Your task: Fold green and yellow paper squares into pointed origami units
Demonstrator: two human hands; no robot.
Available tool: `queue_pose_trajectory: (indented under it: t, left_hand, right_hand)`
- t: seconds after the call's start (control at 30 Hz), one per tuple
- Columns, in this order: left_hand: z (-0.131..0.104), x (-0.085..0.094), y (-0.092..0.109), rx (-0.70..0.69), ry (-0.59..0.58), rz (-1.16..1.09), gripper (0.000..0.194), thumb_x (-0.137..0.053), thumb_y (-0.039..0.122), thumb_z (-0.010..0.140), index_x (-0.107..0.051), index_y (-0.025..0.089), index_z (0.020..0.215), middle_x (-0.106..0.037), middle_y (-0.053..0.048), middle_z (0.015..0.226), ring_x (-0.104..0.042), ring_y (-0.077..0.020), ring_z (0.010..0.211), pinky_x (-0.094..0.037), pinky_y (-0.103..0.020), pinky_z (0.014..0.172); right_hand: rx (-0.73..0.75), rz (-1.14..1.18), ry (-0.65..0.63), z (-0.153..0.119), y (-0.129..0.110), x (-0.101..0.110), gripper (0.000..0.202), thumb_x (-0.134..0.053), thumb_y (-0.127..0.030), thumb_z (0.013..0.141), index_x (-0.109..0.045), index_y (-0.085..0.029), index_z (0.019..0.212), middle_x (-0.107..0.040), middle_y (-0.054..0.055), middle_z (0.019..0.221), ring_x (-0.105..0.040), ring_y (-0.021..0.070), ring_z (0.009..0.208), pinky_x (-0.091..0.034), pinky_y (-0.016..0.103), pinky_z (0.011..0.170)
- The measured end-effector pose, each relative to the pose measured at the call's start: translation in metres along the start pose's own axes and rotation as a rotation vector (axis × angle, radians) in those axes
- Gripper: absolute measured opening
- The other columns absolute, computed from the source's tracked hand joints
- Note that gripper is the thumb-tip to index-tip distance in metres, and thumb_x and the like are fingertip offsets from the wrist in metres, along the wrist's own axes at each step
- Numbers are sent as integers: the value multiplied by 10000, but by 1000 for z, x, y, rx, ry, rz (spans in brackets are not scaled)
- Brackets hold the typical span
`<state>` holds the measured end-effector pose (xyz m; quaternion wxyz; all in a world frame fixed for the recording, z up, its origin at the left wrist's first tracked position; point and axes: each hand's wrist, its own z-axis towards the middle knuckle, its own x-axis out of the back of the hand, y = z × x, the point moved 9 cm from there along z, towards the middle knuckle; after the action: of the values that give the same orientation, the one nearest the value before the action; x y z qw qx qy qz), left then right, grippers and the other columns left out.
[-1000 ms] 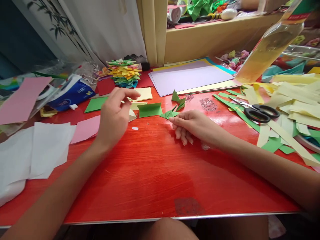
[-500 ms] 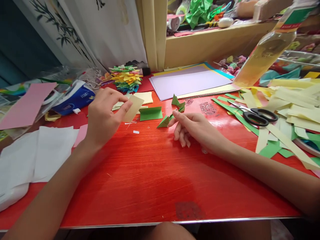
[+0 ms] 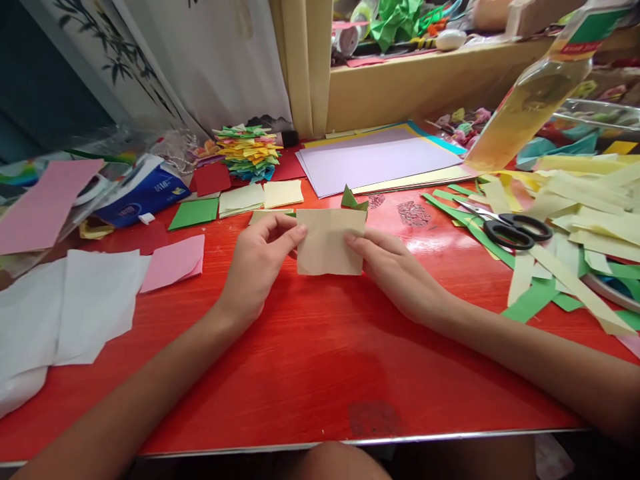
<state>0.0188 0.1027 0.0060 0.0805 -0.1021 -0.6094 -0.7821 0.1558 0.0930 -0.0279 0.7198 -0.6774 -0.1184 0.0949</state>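
Note:
A pale yellow paper square [image 3: 329, 248] is held up over the red table between both hands. My left hand [image 3: 263, 257] pinches its left edge between thumb and fingers. On the opposite edge, my right hand [image 3: 393, 267] grips it with the thumb in front and the fingers behind. Just behind the square, a folded green paper piece [image 3: 350, 199] pokes up, its lower part hidden. Stacks of yellow paper squares [image 3: 283, 193] lie farther back, beside a green paper square [image 3: 194, 213]. A pink paper square [image 3: 173, 263] rests left of my left hand.
Black-handled scissors [image 3: 515, 230] lie among paper strips [image 3: 607, 227] on the right. A glass bottle [image 3: 530, 100] stands behind them. Large lilac sheets [image 3: 380, 160] and a colourful stack of folded paper [image 3: 250, 153] are at the back. White tissues [image 3: 97, 300] spread at left.
My left hand has brought the yellow square right and toward me. My right hand has left the green folded piece and taken the square's right edge.

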Motion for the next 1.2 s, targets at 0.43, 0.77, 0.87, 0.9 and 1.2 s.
queue_pose_trajectory:
  t: [0.43, 0.77, 0.87, 0.9, 1.2]
  left_hand:
    - [-34, -25, 48, -837, 16, 982, 152, -461, 143, 810, -547, 172, 932, -610, -68, 933, -579, -157, 865, -468, -245, 680]
    - [-63, -45, 54, -1306, -182, 1090, 202, -520, 70, 779, -544, 41, 978, -632, -168, 1025, -597, -230, 977, -520, -310, 800]
    - [-62, -44, 52, -1312, -213, 1070, 196, -531, 73, 775, -548, 53, 969, -633, -155, 1031, -588, -236, 995, -528, -317, 801]
    - [-62, -44, 52, -1315, -224, 1061, 191, -534, 73, 773, -550, 54, 963, -634, -152, 1029, -586, -237, 999, -527, -318, 807]
    - [-60, -44, 49, -1287, -270, 1024, 230, -560, 72, 756, -552, 48, 985, -634, -135, 1015, -572, -238, 1002, -511, -323, 831]
  right_hand:
    - [-113, 471, -75, 3, 7, -10, 196, -449, -299, 851, -600, -175, 867, -562, 31, 803, -516, 131, 726, -433, 260, 670]
    - [-166, 503, -47, 5, 15, -8, 175, -533, -313, 806, -598, -152, 785, -548, 19, 728, -488, 109, 652, -408, 240, 628]
    - [-157, 493, -71, 5, 14, -8, 180, -543, -319, 801, -615, -155, 789, -551, 21, 719, -490, 110, 647, -414, 244, 628]
    - [-157, 489, -72, 5, 14, -8, 181, -546, -319, 799, -619, -154, 788, -548, 19, 715, -488, 108, 640, -417, 247, 630]
    - [-172, 482, -73, 4, 15, -7, 199, -541, -304, 805, -644, -136, 838, -565, 28, 717, -507, 103, 622, -431, 250, 623]
